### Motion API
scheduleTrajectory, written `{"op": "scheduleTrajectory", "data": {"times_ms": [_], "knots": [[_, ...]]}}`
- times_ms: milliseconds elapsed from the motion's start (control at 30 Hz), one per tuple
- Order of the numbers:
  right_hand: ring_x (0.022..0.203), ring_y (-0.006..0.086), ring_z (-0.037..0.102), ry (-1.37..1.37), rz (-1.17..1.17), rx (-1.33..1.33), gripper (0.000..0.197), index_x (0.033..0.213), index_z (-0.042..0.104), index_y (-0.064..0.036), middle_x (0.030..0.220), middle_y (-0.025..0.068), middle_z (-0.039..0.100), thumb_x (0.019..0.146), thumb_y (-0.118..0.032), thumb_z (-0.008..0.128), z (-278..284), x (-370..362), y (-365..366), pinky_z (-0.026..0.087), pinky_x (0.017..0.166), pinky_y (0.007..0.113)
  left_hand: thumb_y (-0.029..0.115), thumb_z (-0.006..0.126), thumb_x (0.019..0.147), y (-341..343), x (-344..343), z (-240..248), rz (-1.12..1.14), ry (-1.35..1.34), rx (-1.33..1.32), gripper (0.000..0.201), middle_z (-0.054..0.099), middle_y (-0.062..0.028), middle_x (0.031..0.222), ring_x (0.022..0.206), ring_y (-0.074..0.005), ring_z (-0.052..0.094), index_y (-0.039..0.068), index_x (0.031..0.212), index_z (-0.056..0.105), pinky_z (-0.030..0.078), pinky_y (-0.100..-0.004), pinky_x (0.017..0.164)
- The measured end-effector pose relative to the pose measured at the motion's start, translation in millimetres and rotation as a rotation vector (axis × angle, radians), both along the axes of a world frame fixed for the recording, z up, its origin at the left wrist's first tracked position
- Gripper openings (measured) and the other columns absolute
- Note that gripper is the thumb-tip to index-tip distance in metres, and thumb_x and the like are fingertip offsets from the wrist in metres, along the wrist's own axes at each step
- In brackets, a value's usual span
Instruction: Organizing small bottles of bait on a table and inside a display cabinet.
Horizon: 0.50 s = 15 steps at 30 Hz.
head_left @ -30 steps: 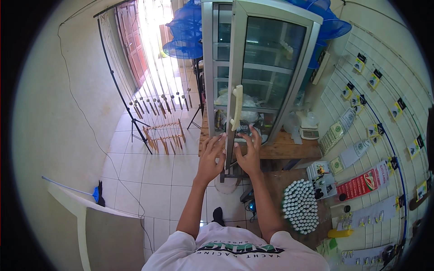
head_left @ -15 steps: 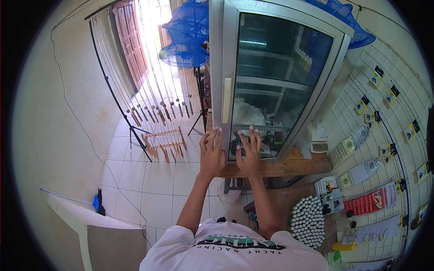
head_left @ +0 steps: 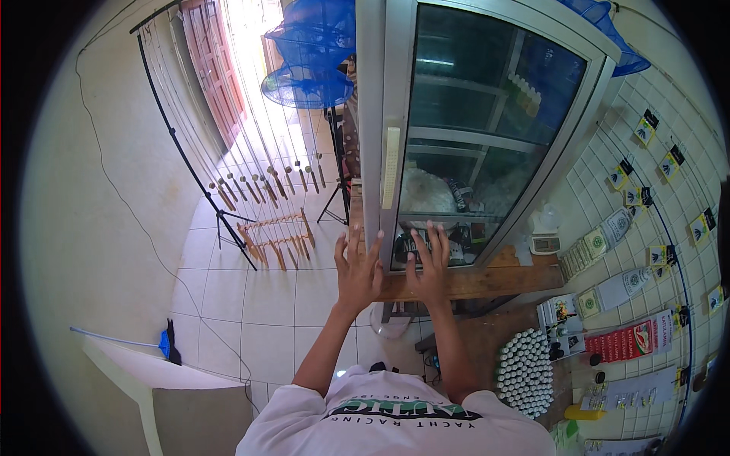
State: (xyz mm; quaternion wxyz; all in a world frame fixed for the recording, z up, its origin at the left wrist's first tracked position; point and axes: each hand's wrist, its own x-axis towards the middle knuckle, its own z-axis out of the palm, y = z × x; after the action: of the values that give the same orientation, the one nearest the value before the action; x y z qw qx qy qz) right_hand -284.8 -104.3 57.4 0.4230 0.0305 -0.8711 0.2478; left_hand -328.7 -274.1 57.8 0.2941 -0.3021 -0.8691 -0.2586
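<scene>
Both of my hands are raised in front of a metal-framed glass cabinet (head_left: pixel 487 138), fingers spread and palms away from me. My left hand (head_left: pixel 357 275) is at the cabinet's lower left corner, beside its frame. Over the lower glass pane is my right hand (head_left: pixel 430 267), a short way to the right of the left one. Neither hand holds anything. Whether the fingertips touch the cabinet, I cannot tell. Behind the glass lie a white plastic bag (head_left: pixel 427 190) and some dark packages. A pale handle strip (head_left: pixel 391 169) runs up the cabinet's left frame.
The cabinet stands on a wooden table (head_left: pixel 502 281). A small scale (head_left: pixel 544 243) sits to its right. Many white-capped bottles (head_left: pixel 525 372) cluster at lower right. Packets hang on a wall grid (head_left: pixel 608 197). At left, a black stand (head_left: pixel 173 133) carries hanging strings; blue nets (head_left: pixel 308 83) hang nearby.
The view has shifted slightly, so the cabinet appears further right. My hands stay in front of it, with the fingers spread a bit wider.
</scene>
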Motion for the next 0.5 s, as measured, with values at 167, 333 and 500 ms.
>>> {"op": "scheduleTrajectory", "data": {"times_ms": [167, 333, 500], "knots": [[0.125, 0.0375, 0.048, -0.077, 0.057, -0.216, 0.033, 0.123, 0.059, -0.0016, 0.130, 0.0180, 0.056, 0.090, -0.006, 0.058, -78, 56, -8, 0.036, 0.106, 0.048, 0.009, 0.060, 0.084, -35, 51, -99, -0.035, -0.216, 0.248, 0.041, 0.050, -0.0206, 0.125, 0.115, -0.0389, 0.042, 0.009, 0.125, 0.059, 0.035, -0.0487, 0.100], [0.108, 0.0347, 0.062, -0.645, 0.172, -0.564, 0.024, 0.113, 0.064, -0.0011, 0.112, 0.0193, 0.066, 0.095, -0.015, 0.056, -201, 165, -27, 0.047, 0.095, 0.041, 0.019, 0.061, 0.087, -72, 120, -226, -0.015, -0.851, -0.184, 0.032, 0.054, -0.0187, 0.121, 0.117, -0.0393, 0.044, 0.010, 0.117, 0.062, 0.040, -0.0507, 0.096], [0.109, 0.0334, 0.063, -1.282, 0.195, -0.818, 0.034, 0.109, 0.069, -0.0053, 0.114, 0.0173, 0.068, 0.095, -0.032, 0.053, -310, 269, -28, 0.046, 0.097, 0.041, 0.038, 0.057, 0.093, -78, 115, -313, -0.483, -1.635, -1.058, 0.048, 0.056, -0.0167, 0.132, 0.127, -0.0373, 0.046, 0.008, 0.129, 0.060, 0.044, -0.0485, 0.100]]}}
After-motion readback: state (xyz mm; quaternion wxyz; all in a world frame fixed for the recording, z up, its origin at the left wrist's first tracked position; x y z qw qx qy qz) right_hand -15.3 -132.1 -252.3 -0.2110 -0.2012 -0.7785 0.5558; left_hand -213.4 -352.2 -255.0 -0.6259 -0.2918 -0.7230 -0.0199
